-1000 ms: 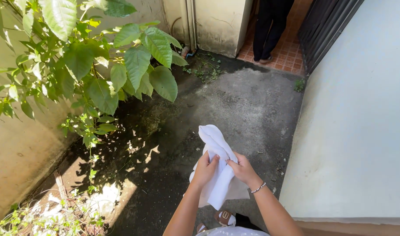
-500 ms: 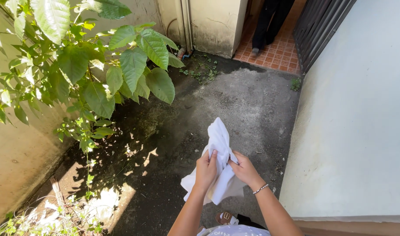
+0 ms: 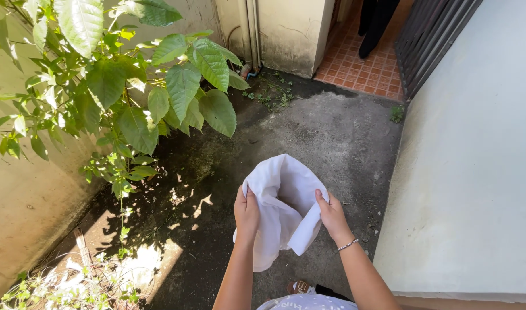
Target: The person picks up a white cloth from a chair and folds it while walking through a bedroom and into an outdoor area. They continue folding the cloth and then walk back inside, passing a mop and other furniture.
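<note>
White cloth (image 3: pixel 283 201) gripped by left hand (image 3: pixel 247 213) and right hand (image 3: pixel 332 215) between walls.

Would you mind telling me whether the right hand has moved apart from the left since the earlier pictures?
Yes. The right hand has moved toward the pale wall, away from the left hand, spreading the white cloth open.

Narrow outdoor side yard of home. Damp concrete ground (image 3: pixel 309 132) running between stained boundary wall (image 3: pixel 27 195) at left and pale house wall (image 3: pixel 475 172) at right. Leafy shrub (image 3: pixel 130 86) growing beside boundary wall. Beyond concrete: drainpipes (image 3: pixel 248 34), terracotta-tiled doorstep (image 3: pixel 366 72), dark slatted gate (image 3: pixel 432 40).
</note>
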